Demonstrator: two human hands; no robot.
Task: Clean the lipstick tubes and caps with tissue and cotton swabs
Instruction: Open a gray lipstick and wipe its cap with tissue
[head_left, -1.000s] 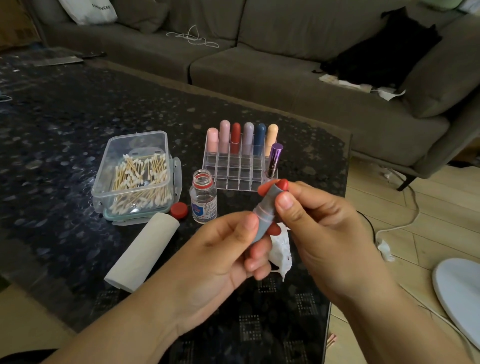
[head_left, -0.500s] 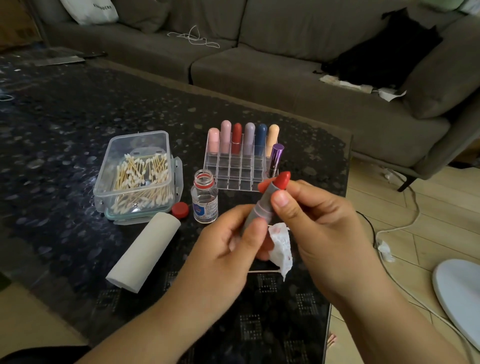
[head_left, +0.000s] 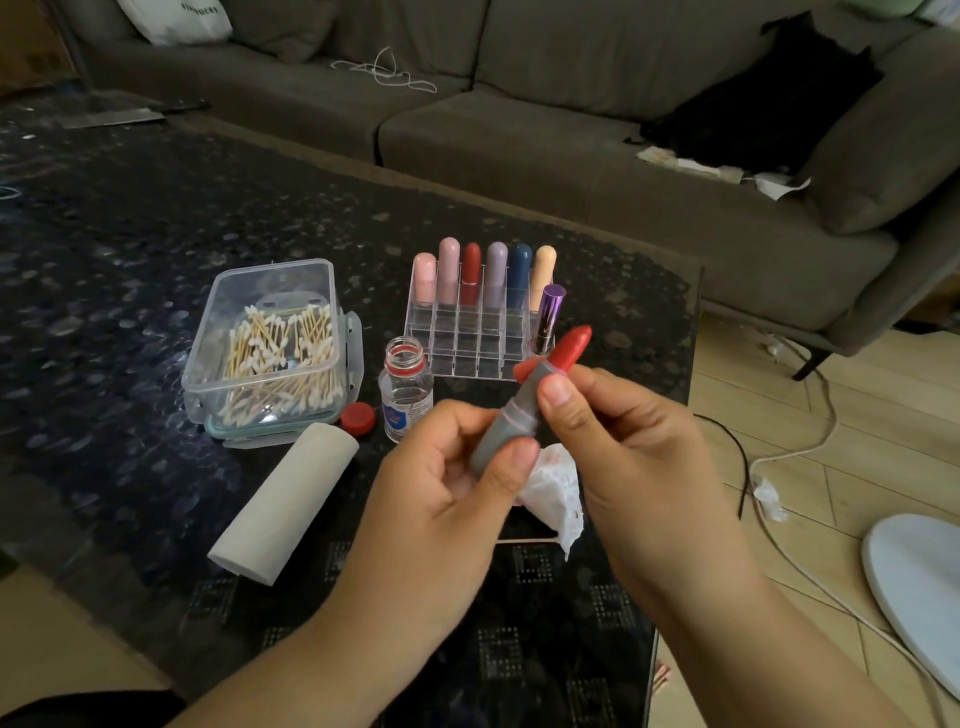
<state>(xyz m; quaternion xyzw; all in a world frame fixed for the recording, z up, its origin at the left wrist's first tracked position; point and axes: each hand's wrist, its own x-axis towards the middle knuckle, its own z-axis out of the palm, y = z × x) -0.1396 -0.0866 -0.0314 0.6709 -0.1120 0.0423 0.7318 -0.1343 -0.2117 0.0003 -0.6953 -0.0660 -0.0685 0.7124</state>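
Observation:
An uncapped grey lipstick tube (head_left: 511, 423) with a red bullet sticking out at its upper end is held tilted above the table. My left hand (head_left: 447, 488) grips its lower end between thumb and fingers. My right hand (head_left: 628, 441) pinches the upper part, thumb on the front. A crumpled white tissue (head_left: 553, 488) with red marks shows between my hands; which hand holds it is unclear. A clear rack (head_left: 475, 335) behind holds several capped lipsticks and a purple tube (head_left: 549, 317).
A clear box of cotton swabs (head_left: 270, 343) stands at the left, with an open small bottle (head_left: 406, 387) and its red cap (head_left: 358, 418) beside it. A tissue roll (head_left: 285, 501) lies in front. The table's right edge (head_left: 693, 364) borders a floor with cables.
The red bullet has risen further out of the tube. My left thumb has shifted lower on the tube, and the tissue now shows more between my hands.

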